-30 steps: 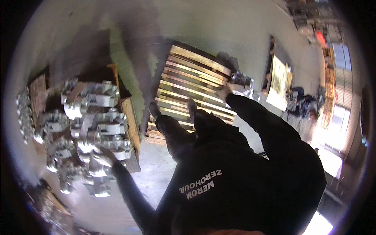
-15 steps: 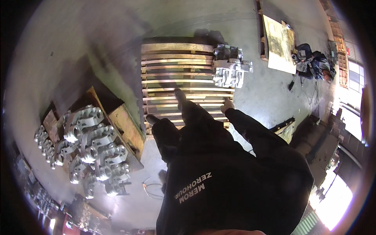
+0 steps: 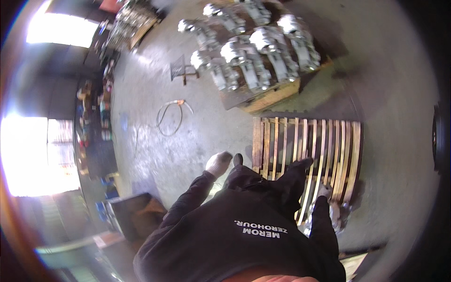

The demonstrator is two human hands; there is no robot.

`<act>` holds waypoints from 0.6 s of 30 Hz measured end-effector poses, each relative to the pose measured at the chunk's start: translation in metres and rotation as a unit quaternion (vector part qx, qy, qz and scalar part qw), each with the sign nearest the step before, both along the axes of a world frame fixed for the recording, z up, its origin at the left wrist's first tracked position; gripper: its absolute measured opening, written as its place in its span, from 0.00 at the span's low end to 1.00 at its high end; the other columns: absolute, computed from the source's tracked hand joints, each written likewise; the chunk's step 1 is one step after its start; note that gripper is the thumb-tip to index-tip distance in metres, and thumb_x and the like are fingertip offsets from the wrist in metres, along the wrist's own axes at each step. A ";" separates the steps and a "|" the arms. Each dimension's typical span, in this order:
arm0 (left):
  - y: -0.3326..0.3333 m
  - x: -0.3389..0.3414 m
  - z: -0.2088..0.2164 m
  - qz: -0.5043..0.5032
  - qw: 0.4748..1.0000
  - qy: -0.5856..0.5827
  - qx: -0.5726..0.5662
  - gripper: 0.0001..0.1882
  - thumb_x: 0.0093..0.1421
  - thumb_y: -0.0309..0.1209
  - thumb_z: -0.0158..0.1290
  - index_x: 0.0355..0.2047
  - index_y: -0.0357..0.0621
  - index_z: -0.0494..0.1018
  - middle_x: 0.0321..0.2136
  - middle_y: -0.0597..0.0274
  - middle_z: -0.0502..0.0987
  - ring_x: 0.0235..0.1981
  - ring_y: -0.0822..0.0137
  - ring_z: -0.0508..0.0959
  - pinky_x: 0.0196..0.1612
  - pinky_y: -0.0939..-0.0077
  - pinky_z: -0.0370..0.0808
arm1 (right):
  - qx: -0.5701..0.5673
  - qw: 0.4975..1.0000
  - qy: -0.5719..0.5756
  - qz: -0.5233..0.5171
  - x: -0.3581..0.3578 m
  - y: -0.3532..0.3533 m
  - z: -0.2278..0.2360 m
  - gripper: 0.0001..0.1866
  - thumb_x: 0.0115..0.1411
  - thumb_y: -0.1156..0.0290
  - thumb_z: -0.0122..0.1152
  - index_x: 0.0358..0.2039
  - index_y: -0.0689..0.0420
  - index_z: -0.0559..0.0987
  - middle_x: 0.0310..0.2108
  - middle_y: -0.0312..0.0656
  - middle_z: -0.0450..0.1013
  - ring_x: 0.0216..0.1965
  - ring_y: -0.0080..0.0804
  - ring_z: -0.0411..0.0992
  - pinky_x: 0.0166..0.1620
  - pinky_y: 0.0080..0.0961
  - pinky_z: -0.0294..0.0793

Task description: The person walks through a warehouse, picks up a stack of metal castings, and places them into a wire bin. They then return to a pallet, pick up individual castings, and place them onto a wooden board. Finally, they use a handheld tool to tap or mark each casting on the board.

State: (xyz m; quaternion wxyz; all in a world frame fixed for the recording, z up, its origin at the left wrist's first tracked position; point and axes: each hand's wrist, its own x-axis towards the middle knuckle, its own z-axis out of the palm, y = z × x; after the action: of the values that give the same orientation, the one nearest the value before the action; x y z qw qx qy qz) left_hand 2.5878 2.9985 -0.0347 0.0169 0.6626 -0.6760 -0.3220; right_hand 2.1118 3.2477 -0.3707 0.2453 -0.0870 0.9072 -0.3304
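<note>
I look straight down over my dark hooded top. My left hand (image 3: 218,163), in a pale glove, hangs free over the concrete floor with its fingers curled and nothing in it. My right hand (image 3: 324,190), also gloved, is low by the near edge of an empty wooden pallet (image 3: 305,141). Just below that hand lies a shiny metal part (image 3: 336,215); whether the hand touches it is unclear. My dark shoes (image 3: 300,164) are at the pallet's near slats.
A second pallet (image 3: 270,96) farther off carries several large shiny metal castings (image 3: 256,49). A looped hose (image 3: 170,117) and a small wire stand (image 3: 181,70) lie on the floor. A dark box (image 3: 134,214) stands at the lower left and shelving lines the left wall.
The view has swung round: the empty pallet went from ahead to my right, the loaded pallet from the left to the top. My right hand has dropped beside a metal part.
</note>
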 end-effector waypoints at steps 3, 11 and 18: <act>0.064 0.126 -0.047 0.150 0.987 -0.005 0.056 0.13 0.55 0.38 0.56 0.34 0.41 0.78 0.30 0.51 0.80 0.33 0.56 0.80 0.38 0.66 0.75 | 0.103 0.990 0.003 0.096 0.036 -0.054 0.002 0.13 0.52 0.68 0.58 0.31 0.65 0.73 0.28 0.47 0.75 0.31 0.43 0.72 0.38 0.37 0.69; 0.260 0.460 -0.245 0.401 0.909 0.040 0.108 0.19 0.51 0.41 0.56 0.37 0.40 0.79 0.32 0.50 0.81 0.39 0.55 0.81 0.44 0.69 0.76 | 0.064 0.987 0.041 0.138 0.255 -0.164 -0.015 0.24 0.47 0.65 0.66 0.41 0.67 0.74 0.36 0.52 0.77 0.37 0.42 0.76 0.44 0.36 0.74; 0.318 0.579 -0.278 0.660 0.715 0.201 0.110 0.16 0.55 0.31 0.50 0.38 0.30 0.75 0.23 0.56 0.77 0.22 0.67 0.77 0.26 0.74 0.76 | -0.073 0.891 0.066 0.443 0.487 -0.286 0.057 0.23 0.54 0.70 0.66 0.50 0.60 0.73 0.42 0.45 0.77 0.42 0.34 0.76 0.49 0.30 0.73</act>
State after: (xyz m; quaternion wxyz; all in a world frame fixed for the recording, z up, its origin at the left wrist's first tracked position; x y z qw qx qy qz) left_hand 3.1672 3.3168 -0.3122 0.2876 0.8572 -0.0072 -0.4272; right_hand 2.5988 2.9617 -0.3137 0.2990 -0.5191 0.7619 -0.2462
